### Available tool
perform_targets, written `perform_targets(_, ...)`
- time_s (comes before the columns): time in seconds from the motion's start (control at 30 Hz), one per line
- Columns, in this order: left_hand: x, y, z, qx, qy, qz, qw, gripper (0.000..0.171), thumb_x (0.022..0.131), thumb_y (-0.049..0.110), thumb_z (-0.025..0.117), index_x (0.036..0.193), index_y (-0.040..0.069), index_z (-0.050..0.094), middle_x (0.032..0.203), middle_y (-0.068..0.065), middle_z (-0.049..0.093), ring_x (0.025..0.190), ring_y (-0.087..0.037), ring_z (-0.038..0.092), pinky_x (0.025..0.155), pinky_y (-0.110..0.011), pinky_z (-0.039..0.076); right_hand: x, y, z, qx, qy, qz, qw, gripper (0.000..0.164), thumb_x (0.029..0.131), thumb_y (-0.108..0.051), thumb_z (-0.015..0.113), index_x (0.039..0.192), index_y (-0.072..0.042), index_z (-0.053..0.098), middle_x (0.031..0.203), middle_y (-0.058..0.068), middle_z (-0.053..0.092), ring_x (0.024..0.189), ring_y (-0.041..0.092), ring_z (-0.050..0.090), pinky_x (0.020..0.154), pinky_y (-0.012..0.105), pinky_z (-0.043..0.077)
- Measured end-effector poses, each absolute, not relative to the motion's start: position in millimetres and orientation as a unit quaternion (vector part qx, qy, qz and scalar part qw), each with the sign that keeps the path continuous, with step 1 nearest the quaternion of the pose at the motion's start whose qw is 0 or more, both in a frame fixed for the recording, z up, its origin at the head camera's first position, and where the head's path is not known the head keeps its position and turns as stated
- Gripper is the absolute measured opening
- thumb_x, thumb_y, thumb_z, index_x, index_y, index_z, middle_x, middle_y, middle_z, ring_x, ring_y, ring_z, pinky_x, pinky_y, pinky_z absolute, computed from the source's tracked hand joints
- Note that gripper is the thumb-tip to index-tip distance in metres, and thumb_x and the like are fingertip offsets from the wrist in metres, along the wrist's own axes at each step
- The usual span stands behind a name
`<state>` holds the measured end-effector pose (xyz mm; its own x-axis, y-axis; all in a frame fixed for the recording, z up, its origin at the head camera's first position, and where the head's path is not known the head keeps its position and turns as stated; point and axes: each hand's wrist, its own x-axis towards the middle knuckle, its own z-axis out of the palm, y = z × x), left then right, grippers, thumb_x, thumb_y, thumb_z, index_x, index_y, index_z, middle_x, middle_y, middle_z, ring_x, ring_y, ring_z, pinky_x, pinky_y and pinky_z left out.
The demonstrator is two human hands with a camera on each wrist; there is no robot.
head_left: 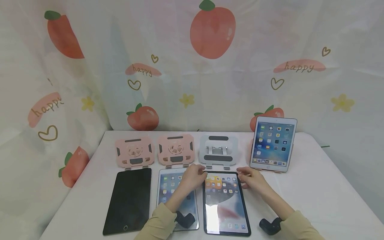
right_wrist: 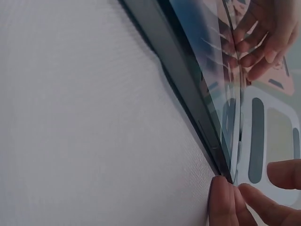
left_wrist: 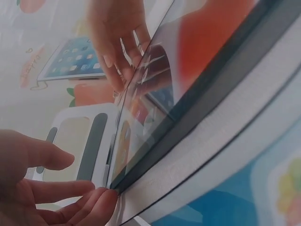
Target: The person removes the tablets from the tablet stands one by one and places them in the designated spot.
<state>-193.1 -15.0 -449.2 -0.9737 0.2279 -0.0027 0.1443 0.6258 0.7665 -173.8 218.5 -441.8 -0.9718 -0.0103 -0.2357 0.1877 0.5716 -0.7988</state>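
Observation:
A tablet in a dark case [head_left: 225,208], its screen lit with app icons, lies on the table between my two hands. At its upper left corner are the fingertips of my left hand [head_left: 192,178]; the thumb stands apart from the edge in the left wrist view. My right hand [head_left: 255,181] touches the upper right corner with its fingertips, thumb likewise apart in the right wrist view. Just behind the tablet stands a pale blue-white folding stand [head_left: 218,158] with grey pads. My left forearm passes over a white tablet [head_left: 163,196], hiding part of its lit screen.
A black tablet [head_left: 129,200] with a dark screen lies at the left. Two pink folding stands [head_left: 135,143] [head_left: 163,141] line up behind the left tablets. At the back right, a white tablet [head_left: 273,143] leans upright on a stand. A fruit-print curtain [head_left: 192,80] hangs behind the table.

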Motion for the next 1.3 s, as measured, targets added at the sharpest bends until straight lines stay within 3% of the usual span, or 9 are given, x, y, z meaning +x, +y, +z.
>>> perform_targets(0.27,-195.3,-8.6,-446.5,0.132,0.89,0.435,0.048,0.03,0.085,0.022,0.056,0.109,0.005,0.063,0.092,-0.005,0.061,0.075,-0.009,0.055,0.056,-0.018,0.046,-172.4,225.4,-438.5,0.04,0.889,-0.445,0.103,0.038,0.089,-0.015,0.051,0.122,0.002,0.051,0.107,0.019,0.058,0.079,0.016,0.058,0.067,0.027,0.053)
perform_targets(0.5,-197.0,0.7,-444.2,0.142,0.886,0.439,0.042,0.027,0.086,0.022,0.056,0.108,0.008,0.064,0.095,-0.004,0.062,0.081,-0.011,0.057,0.064,-0.02,0.047,-172.1,237.6,-437.7,0.033,0.897,-0.434,0.073,0.037,0.088,-0.017,0.05,0.121,0.0,0.052,0.103,0.015,0.058,0.077,0.014,0.057,0.064,0.024,0.049)
perform_targets(0.9,-205.3,20.5,-438.7,0.164,0.882,0.439,0.048,0.025,0.088,0.024,0.054,0.108,0.012,0.064,0.092,0.0,0.063,0.08,-0.008,0.055,0.065,-0.019,0.044,-170.3,259.5,-433.0,0.026,0.892,-0.45,0.035,0.036,0.091,-0.016,0.049,0.123,0.001,0.05,0.107,0.019,0.056,0.084,0.019,0.057,0.068,0.019,0.051)
perform_targets(1.1,-208.6,31.7,-432.9,0.168,0.88,0.441,0.048,0.024,0.088,0.024,0.055,0.107,0.012,0.064,0.094,0.0,0.065,0.08,-0.008,0.057,0.065,-0.017,0.045,-171.2,270.6,-430.0,0.023,0.898,-0.439,0.024,0.037,0.093,-0.02,0.049,0.124,0.001,0.049,0.109,0.019,0.056,0.086,0.011,0.057,0.072,0.017,0.051)
perform_targets(1.3,-212.3,42.2,-424.3,0.185,0.872,0.45,0.044,0.024,0.088,0.023,0.054,0.108,0.012,0.064,0.099,-0.001,0.066,0.084,-0.009,0.06,0.065,-0.015,0.046,-181.3,293.9,-446.0,0.007,0.892,-0.451,-0.017,0.038,0.092,-0.027,0.052,0.119,0.0,0.052,0.099,0.007,0.057,0.081,0.005,0.057,0.068,0.019,0.052)
